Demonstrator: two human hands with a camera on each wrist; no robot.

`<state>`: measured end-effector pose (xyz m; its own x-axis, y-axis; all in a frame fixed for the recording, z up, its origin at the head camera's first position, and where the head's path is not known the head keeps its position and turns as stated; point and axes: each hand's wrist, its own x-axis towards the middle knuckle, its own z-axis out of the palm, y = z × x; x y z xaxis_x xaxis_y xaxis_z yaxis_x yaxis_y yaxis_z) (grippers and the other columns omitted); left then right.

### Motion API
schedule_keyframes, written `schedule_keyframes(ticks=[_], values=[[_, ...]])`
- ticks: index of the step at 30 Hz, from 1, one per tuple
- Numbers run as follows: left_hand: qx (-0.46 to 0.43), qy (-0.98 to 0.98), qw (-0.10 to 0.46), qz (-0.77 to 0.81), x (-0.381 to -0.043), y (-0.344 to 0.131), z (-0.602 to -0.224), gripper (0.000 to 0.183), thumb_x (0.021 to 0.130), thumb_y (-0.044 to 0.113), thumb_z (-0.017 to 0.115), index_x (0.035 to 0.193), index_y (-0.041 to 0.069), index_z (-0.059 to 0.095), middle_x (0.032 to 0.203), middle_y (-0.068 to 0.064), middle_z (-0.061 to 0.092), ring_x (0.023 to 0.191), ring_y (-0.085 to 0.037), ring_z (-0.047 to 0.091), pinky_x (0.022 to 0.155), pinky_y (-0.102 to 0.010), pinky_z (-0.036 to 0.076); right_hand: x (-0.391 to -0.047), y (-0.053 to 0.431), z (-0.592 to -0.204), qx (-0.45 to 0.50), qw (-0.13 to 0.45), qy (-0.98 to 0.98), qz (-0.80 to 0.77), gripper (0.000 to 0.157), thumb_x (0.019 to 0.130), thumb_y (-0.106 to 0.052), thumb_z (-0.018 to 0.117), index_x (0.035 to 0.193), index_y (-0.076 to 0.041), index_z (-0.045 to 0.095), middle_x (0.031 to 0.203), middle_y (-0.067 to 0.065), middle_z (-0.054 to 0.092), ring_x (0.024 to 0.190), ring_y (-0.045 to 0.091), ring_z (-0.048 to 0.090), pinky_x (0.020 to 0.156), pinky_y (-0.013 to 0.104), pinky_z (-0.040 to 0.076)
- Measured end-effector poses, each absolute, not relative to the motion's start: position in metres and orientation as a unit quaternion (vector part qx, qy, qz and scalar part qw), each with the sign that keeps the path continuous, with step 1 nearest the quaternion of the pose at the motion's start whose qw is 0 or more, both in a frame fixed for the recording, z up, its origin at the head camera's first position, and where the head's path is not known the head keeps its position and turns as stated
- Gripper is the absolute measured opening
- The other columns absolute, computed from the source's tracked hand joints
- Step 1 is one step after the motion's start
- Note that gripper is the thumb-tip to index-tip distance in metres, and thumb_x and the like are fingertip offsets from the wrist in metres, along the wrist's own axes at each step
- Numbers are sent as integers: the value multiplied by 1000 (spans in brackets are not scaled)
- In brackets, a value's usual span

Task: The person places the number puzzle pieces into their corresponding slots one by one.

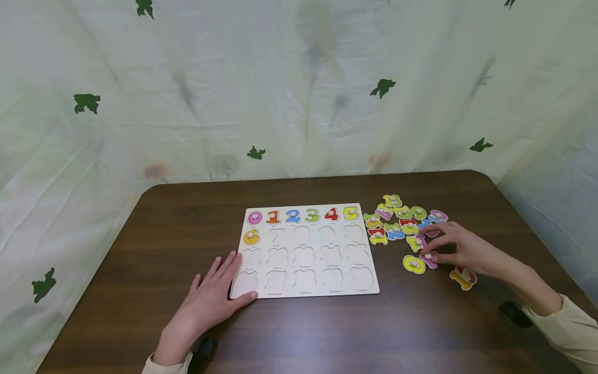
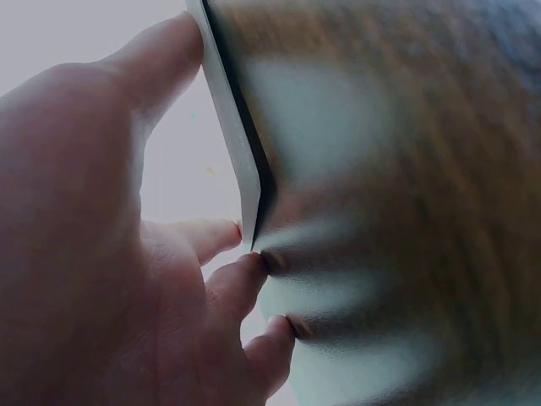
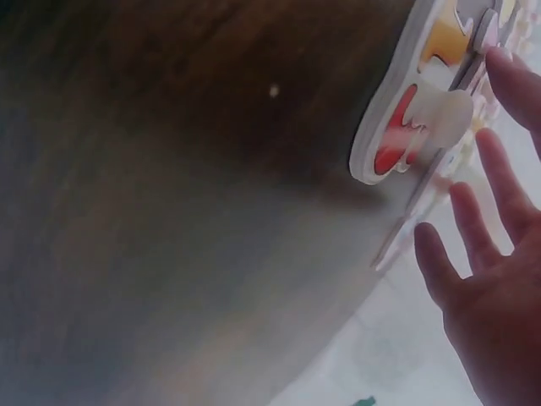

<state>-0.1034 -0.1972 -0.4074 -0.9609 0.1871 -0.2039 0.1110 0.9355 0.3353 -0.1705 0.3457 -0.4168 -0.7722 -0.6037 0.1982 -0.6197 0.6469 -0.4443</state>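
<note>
A white number board [image 1: 290, 241] lies on the table, with coloured pieces 0 to 5 in its top row and a yellow 6 [image 1: 251, 237] below them. My left hand [image 1: 207, 298] rests at the board's lower left corner, fingers spread along the side and thumb on the front edge; in the left wrist view the thumb touches the board's edge [image 2: 228, 110]. Right of the board, my right hand [image 1: 460, 248] pinches a purple number piece [image 1: 431, 262] between thumb and index finger. Its digit is mostly hidden. The other right fingers look extended in the right wrist view.
Several loose number pieces cluster right of the board, among them a red-and-green 11 [image 1: 378, 237]. A yellow 0-shaped piece [image 1: 413, 264] lies beside the right fingertips. A red-and-yellow piece [image 1: 463, 278] lies under the right wrist. A pale curtain [image 1: 280, 93] hangs behind the table.
</note>
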Motion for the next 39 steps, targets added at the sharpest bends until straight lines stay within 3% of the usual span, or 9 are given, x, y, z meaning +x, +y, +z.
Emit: schedule_keyframes(ticks=[11, 23, 31, 39], values=[[78, 977, 114, 165, -103, -198, -406, 101, 84, 73, 57, 157, 13, 24, 161, -11, 22, 146, -42, 16, 104, -74, 14, -170, 345, -413, 265, -24, -933, 241, 19, 74, -23, 86, 89, -30, 76, 117, 6, 61, 112, 32, 49, 85, 54, 44], [72, 976, 123, 165, -101, -198, -404, 102, 83, 73, 56, 158, 12, 24, 162, -11, 21, 146, -41, 15, 104, -74, 14, -167, 344, -411, 239, -9, -943, 231, 17, 75, -23, 87, 85, -31, 76, 115, 3, 60, 111, 30, 50, 85, 51, 44], [73, 976, 123, 163, -102, -197, -402, 101, 84, 72, 57, 158, 12, 24, 162, -11, 21, 146, -41, 15, 104, -74, 14, -167, 331, -408, 239, 58, -939, 239, 23, 72, -21, 89, 80, -35, 73, 112, -2, 59, 105, 21, 51, 77, 40, 46], [75, 976, 119, 164, -103, -196, -404, 101, 83, 72, 58, 157, 12, 26, 161, -12, 23, 146, -42, 16, 104, -74, 14, -170, 302, -396, 223, 63, -933, 277, 13, 76, -29, 87, 80, -29, 74, 114, 4, 59, 106, 24, 50, 76, 46, 47]])
